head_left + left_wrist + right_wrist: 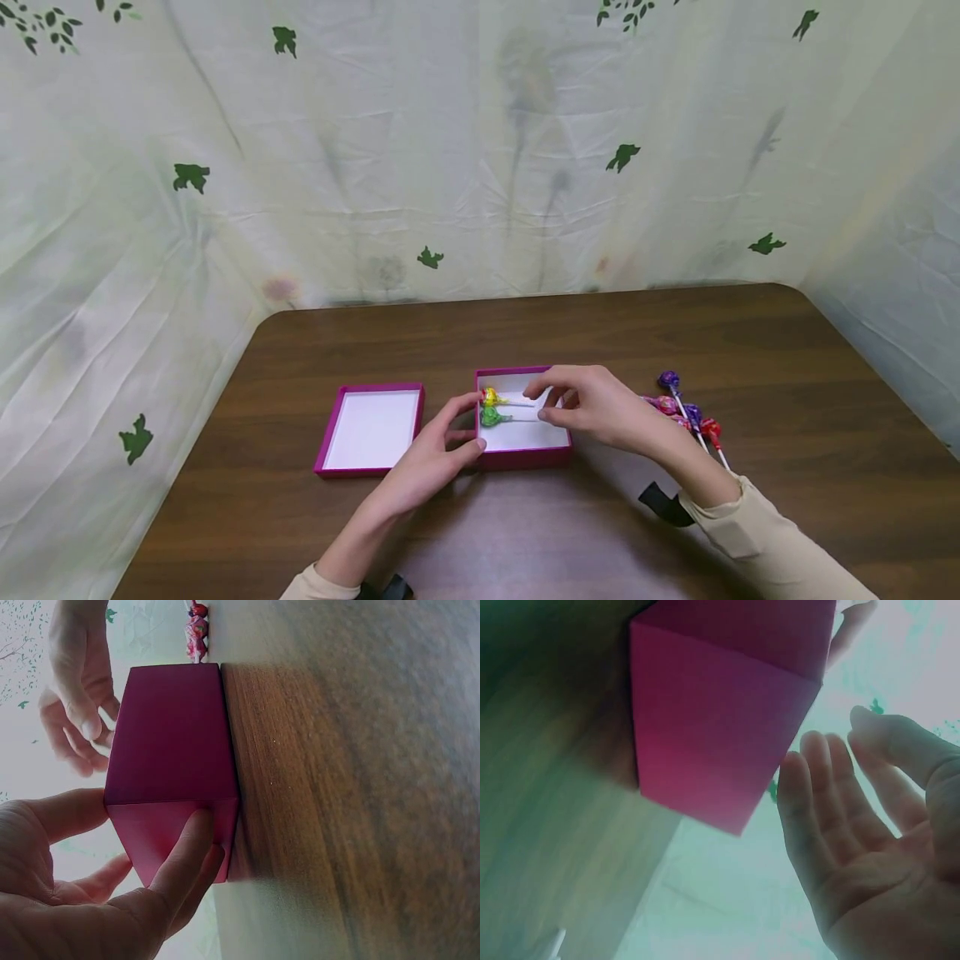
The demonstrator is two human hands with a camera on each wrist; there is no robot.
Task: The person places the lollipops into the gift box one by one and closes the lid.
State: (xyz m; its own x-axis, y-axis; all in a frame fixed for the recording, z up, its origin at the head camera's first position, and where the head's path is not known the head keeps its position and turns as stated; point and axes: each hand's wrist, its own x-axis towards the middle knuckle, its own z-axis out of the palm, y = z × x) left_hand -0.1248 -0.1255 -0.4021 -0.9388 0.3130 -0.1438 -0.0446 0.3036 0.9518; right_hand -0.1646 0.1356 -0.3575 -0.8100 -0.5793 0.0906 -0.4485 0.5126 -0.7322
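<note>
An open magenta box with a white inside stands on the table. Two wrapped lollipops lie in its left part, a yellow and red one above a green one, their white sticks pointing right. My left hand rests against the box's left side; in the left wrist view its fingers lie on the magenta wall and the thumb is at the top corner. Over the box's right part hovers my right hand, fingers loosely bent with nothing between them. The right wrist view shows its palm bare beside the box wall.
The box's lid, white side up, lies left of the box. Several more lollipops, purple, pink and red, lie in a pile to the right, behind my right forearm. A patterned curtain hangs behind the wooden table.
</note>
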